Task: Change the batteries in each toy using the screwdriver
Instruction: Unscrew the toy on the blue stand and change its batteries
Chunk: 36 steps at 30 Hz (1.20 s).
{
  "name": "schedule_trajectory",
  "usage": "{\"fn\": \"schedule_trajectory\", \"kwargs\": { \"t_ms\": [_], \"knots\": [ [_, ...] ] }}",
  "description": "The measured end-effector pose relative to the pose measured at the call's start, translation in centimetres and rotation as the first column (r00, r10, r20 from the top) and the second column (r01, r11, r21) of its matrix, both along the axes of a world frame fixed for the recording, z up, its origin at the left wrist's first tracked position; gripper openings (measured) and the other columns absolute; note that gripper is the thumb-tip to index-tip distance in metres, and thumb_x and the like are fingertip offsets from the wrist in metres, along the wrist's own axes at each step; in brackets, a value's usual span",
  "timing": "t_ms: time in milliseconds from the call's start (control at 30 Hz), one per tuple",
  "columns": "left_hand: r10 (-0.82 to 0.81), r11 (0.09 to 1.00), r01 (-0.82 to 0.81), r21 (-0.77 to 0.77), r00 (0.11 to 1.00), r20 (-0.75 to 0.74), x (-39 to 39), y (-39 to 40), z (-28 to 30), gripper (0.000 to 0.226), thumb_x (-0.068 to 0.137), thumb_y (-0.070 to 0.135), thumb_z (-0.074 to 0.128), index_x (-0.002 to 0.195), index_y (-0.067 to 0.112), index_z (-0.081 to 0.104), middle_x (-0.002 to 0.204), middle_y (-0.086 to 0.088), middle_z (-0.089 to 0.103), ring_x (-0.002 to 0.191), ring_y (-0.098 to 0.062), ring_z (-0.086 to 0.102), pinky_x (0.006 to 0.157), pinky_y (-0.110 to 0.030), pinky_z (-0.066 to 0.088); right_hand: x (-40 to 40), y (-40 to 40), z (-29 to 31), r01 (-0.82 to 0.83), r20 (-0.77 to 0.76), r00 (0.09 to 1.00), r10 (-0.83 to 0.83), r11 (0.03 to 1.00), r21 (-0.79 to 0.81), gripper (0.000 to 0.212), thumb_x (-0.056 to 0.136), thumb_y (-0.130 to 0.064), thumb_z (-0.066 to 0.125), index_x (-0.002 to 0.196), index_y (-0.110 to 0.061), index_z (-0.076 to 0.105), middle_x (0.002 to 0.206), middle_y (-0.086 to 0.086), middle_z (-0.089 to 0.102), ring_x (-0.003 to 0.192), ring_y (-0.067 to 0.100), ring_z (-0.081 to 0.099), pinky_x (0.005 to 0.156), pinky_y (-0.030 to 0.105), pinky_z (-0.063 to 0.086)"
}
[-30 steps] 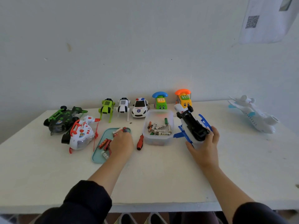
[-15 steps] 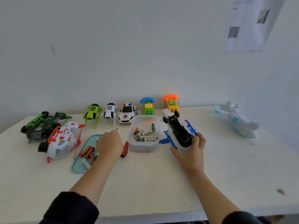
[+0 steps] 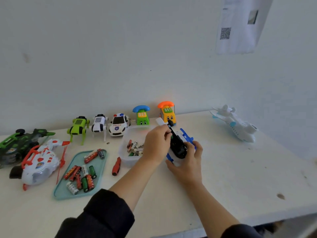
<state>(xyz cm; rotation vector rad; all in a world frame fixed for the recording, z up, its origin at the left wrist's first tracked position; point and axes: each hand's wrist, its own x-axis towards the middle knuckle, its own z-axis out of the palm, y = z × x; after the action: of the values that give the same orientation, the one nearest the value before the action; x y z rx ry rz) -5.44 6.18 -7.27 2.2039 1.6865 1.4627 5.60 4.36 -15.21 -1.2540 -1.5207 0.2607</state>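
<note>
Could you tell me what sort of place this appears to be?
Probably a staged recording workspace: a plain white table against a bare wall, toys lined up in a row, and a QR-code sheet pinned above.

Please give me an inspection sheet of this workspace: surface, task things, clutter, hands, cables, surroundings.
Surface: white table, few dark specks.
Task things: upturned blue-and-white toy plane, black underside up; red-handled screwdriver lying unused; batteries on teal tray and in clear plastic tub.
Clutter: row of small toys by wall; white toy airliner far right.
Hands: left hand pinches a small item at the plane, item unclear; right hand grips the plane.
Cables: nothing seen.
Surroundings: white wall, paper sheet with QR code.
</note>
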Motion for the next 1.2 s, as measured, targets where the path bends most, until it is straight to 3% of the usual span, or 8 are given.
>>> {"fn": "schedule_trajectory", "kwargs": {
  "t_ms": [233,467,567,667,833,1000,1100,1200],
  "knots": [
    [0.107,0.991,-0.093,0.098,0.983,-0.148,0.3,0.2,-0.1,0.017,0.067,0.0,0.075,0.063,0.008,0.061,0.058,-0.006,0.06,0.058,-0.029,0.055,0.054,-0.035,0.045,-0.3,0.0,-0.1,-0.008,-0.012,1.0,0.008,1.0,0.024,0.072,0.055,-0.022,0.081,0.118,-0.002,0.051,0.133,0.016,0.037,0.111,0.033,0.048,0.085,0.028,0.037],
    [0.26,0.961,-0.237,0.145,0.951,-0.169,0.5,0.5,-1.3,0.016,0.061,0.008,0.082,0.068,0.011,0.068,0.087,-0.009,0.057,0.084,-0.028,0.051,0.063,-0.036,0.042,-0.2,0.0,0.0,-0.003,-0.021,1.0,0.003,1.0,0.031,0.072,0.054,-0.032,0.074,0.117,-0.006,0.049,0.134,0.01,0.036,0.112,0.024,0.045,0.086,0.03,0.041],
    [0.307,0.948,-0.271,0.167,0.916,-0.258,-0.1,0.1,-1.6,0.004,0.074,0.021,0.068,0.077,0.021,0.072,0.1,-0.006,0.059,0.101,-0.025,0.039,0.073,-0.042,0.04,-0.1,0.4,-0.3,0.009,-0.028,1.0,-0.007,0.998,0.061,0.07,0.053,-0.035,0.073,0.113,-0.01,0.047,0.131,0.012,0.038,0.111,0.021,0.045,0.085,0.031,0.043],
    [0.295,0.956,-0.272,0.114,0.874,-0.386,-0.7,0.0,-2.5,0.031,0.081,0.032,0.043,0.088,0.024,0.073,0.112,-0.009,0.06,0.114,-0.03,0.038,0.082,-0.051,0.041,-0.1,0.6,-0.3,0.017,-0.014,1.0,-0.016,0.997,0.074,0.069,0.053,-0.031,0.076,0.112,-0.015,0.044,0.132,0.013,0.038,0.11,0.027,0.05,0.082,0.029,0.043],
    [0.262,0.961,-0.274,0.046,0.834,-0.485,-2.1,-0.1,-2.6,0.039,0.081,0.035,0.038,0.09,0.024,0.074,0.12,-0.015,0.06,0.124,-0.035,0.036,0.088,-0.061,0.039,-0.4,0.5,-0.4,0.002,0.071,0.997,-0.006,0.998,0.056,0.069,0.051,-0.02,0.084,0.111,-0.006,0.051,0.134,0.013,0.038,0.106,0.035,0.052,0.075,0.031,0.045],
    [0.156,0.953,-0.215,-0.213,0.952,-0.264,-2.2,-0.5,-1.4,0.028,0.09,0.023,0.055,0.114,0.03,0.068,0.141,-0.008,0.037,0.14,-0.032,0.018,0.108,-0.051,0.021,-0.6,0.1,-0.4,0.035,0.083,0.996,-0.039,0.998,0.055,0.07,0.05,-0.017,0.085,0.111,-0.003,0.052,0.134,0.015,0.038,0.105,0.036,0.053,0.075,0.031,0.046],
    [0.154,0.944,-0.21,-0.256,0.963,-0.22,-2.0,-0.6,-1.2,0.034,0.089,0.017,0.055,0.12,0.029,0.064,0.143,-0.007,0.032,0.14,-0.03,0.016,0.11,-0.048,0.021,-0.6,0.1,-0.4,0.037,0.054,0.998,-0.04,0.997,0.066,0.071,0.048,-0.014,0.086,0.109,-0.003,0.052,0.132,0.016,0.04,0.103,0.036,0.054,0.075,0.031,0.044],
    [0.157,0.963,-0.241,-0.125,0.87,-0.467,-1.7,-0.9,-1.7,0.033,0.085,0.021,0.051,0.113,0.019,0.067,0.139,-0.013,0.042,0.139,-0.035,0.021,0.107,-0.058,0.023,-0.6,0.2,-0.3,0.018,0.04,0.999,-0.02,0.998,0.056,0.071,0.047,-0.013,0.086,0.108,-0.003,0.053,0.129,0.017,0.042,0.1,0.036,0.054,0.075,0.03,0.041]
  ]
}}
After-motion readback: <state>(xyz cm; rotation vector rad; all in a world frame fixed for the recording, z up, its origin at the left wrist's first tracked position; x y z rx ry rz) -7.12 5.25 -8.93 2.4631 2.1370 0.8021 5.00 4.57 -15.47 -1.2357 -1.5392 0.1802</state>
